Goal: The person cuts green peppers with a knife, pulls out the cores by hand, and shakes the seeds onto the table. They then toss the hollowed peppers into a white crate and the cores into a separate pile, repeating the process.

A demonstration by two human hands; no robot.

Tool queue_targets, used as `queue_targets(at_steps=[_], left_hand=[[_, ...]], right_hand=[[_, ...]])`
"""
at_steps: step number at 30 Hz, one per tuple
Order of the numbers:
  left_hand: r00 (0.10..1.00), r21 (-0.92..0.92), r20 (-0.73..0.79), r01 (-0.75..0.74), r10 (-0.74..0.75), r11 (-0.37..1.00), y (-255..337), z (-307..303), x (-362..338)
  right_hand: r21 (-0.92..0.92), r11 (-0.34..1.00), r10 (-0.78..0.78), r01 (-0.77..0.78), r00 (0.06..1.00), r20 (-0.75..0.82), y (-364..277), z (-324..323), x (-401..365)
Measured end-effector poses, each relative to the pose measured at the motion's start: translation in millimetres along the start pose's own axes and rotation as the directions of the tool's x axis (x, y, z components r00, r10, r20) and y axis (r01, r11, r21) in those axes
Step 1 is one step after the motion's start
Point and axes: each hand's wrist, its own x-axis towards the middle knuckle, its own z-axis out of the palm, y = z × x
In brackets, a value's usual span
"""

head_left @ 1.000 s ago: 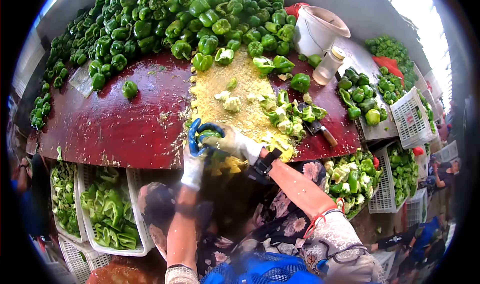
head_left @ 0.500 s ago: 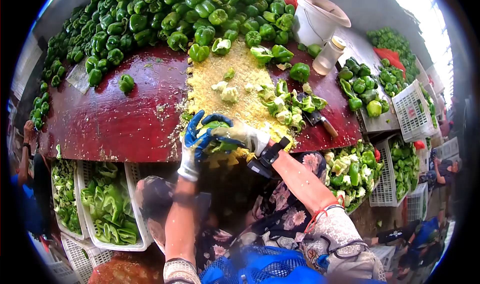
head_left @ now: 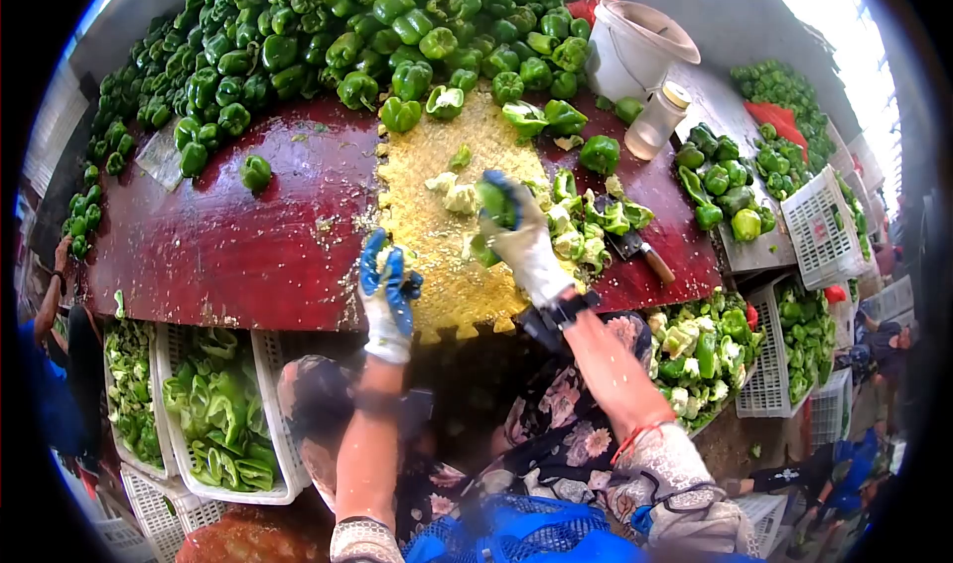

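Observation:
My right hand [head_left: 521, 240], in a white glove with blue-coated fingers, is raised over the yellow mat [head_left: 427, 166]. It is closed around a green bell pepper [head_left: 493, 206]; another green piece [head_left: 483, 250] shows just below the palm. Near the mat's front left corner is my left hand [head_left: 389, 295], gloved alike, its fingers apart and loosely bent, with no pepper seen in it. Pale pepper cores [head_left: 457, 196] lie beyond my right hand. To its right are a heap of cut pieces and cores [head_left: 581, 230] and a knife [head_left: 650, 255] with a wooden handle.
Whole green peppers [head_left: 298, 47] are piled along the back of the red table [head_left: 268, 255]. A white bucket [head_left: 625, 52] and a capped jar [head_left: 657, 121] stand at back right. Below the front edge are a crate of cut peppers [head_left: 223, 414] and a heap of cores [head_left: 705, 350]. Other people sit at both sides.
Both hands were together around a green pepper at the mat's front edge. They have parted: my right hand has moved forward with a pepper, while my left hand stays near the edge, fingers apart.

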Motion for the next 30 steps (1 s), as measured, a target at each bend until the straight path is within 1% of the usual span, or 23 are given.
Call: queue_targets(at_steps=[1,2,3,5,6,7,8,9,10,11,12,13,14,15,17,18,19,20,21,24,25,26,30], left_hand=[[0.999,0.028,-0.02,0.034,-0.034,0.999,-5,-1,0],[0.999,0.041,-0.031,0.028,-0.027,0.999,-6,-1,2],[1.0,0.046,-0.007,0.029,-0.029,0.999,-6,-1,-1],[0.998,0.001,-0.059,0.03,-0.03,1.0,-10,-4,2],[0.998,0.05,-0.057,-0.015,0.018,0.999,-11,-2,2],[0.997,0.084,-0.058,-0.051,0.056,0.995,-14,0,3],[0.997,0.054,-0.061,-0.038,0.041,0.998,-11,5,-2],[0.998,0.023,-0.056,-0.024,0.025,0.999,-9,6,-6],[0.962,0.34,0.093,-0.272,0.256,0.9,-64,-43,28],[0.839,0.653,0.247,-0.513,0.484,0.557,-118,-92,60],[0.659,0.777,0.368,-0.605,0.656,0.172,-169,-137,91],[0.438,0.677,0.59,-0.727,0.678,-0.119,-86,-64,39],[0.824,0.598,0.227,-0.539,0.519,0.594,-44,-33,13],[0.999,0.207,0.017,-0.042,0.039,0.977,-18,-12,0],[1.0,0.188,0.007,-0.014,0.013,0.982,-3,8,-7],[0.996,0.144,0.09,0.005,-0.019,0.989,-3,11,-7],[0.984,0.105,0.171,0.029,-0.046,0.994,-2,15,-8],[0.965,0.191,0.263,-0.035,-0.017,0.981,7,32,-11],[0.942,0.277,0.336,-0.113,0.014,0.954,5,36,-13],[0.916,0.441,0.4,-0.226,0.035,0.868,3,42,-11],[0.935,0.437,0.355,-0.184,0.019,0.881,-3,37,-8],[0.944,0.443,0.329,-0.174,0.02,0.879,-6,34,-4],[0.975,0.413,0.221,-0.128,0.037,0.902,-18,29,-3]], right_hand=[[-0.265,0.964,0.017,0.01,0.995,0.099,11,-8,12],[-0.827,0.554,-0.165,0.101,0.986,0.01,37,-6,30],[-0.71,0.675,-0.298,0.202,0.955,-0.011,8,-8,18],[-0.136,0.986,0.089,-0.099,0.993,-0.08,-45,3,2],[0.12,0.992,-0.008,0.025,0.989,-0.146,-44,16,0],[0.119,0.99,0.095,-0.079,0.986,-0.134,-46,27,3],[0.52,0.846,-0.094,0.122,0.992,-0.08,-45,54,-2],[-0.3,0.895,-0.284,0.329,0.941,0.184,-24,62,-2],[-0.307,0.861,-0.333,0.405,0.906,0.26,-69,60,-39],[-0.306,0.825,-0.37,0.475,0.864,0.342,-131,62,-78],[-0.318,0.844,-0.288,0.433,0.864,0.413,-148,66,-81],[-0.327,0.842,-0.289,0.428,0.872,0.395,-145,62,-70],[-0.149,0.949,-0.218,0.278,0.92,0.326,-134,56,-50],[0.05,0.991,-0.133,0.124,0.951,0.28,-124,48,-26],[-0.125,0.988,-0.1,0.093,0.994,-0.051,-94,1,21],[-0.257,0.954,-0.195,0.154,0.97,-0.142,-61,-34,55],[-0.274,0.959,-0.153,0.077,0.952,-0.265,-42,-69,74],[-0.724,0.682,-0.216,-0.105,0.917,-0.336,-35,-100,86],[-0.859,0.442,-0.161,-0.259,0.919,-0.36,-60,-115,70],[-0.861,0.479,-0.18,-0.17,0.941,-0.285,2,-197,136],[-0.872,0.474,-0.135,-0.125,0.968,-0.213,16,-212,148],[-0.882,0.443,0.062,-0.158,0.987,-0.146,17,-213,156],[-0.789,0.594,-0.053,-0.156,0.971,-0.232,29,-206,138]])
